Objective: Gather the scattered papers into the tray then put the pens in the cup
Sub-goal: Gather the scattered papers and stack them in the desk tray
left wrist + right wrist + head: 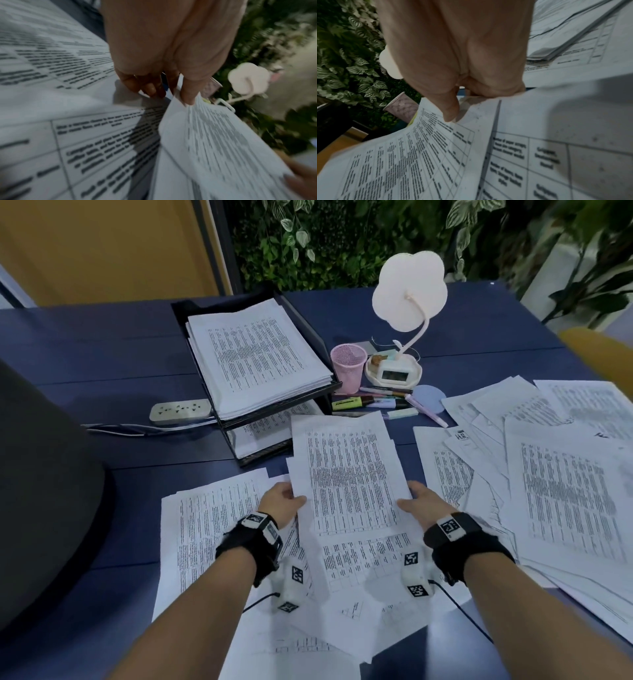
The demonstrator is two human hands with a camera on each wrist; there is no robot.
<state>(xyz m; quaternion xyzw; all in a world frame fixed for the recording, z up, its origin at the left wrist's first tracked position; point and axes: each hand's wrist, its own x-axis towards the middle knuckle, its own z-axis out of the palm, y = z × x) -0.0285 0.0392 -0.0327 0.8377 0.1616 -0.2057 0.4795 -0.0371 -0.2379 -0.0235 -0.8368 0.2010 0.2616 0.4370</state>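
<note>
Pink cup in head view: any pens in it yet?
No. The pink mesh cup looks empty, and the pens lie on the blue table beside it.

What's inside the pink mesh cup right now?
Nothing shows above the rim of the pink mesh cup, and no pens are in it; the pens lie on the table beside it. The cup's bottom is hidden by its wall.
</note>
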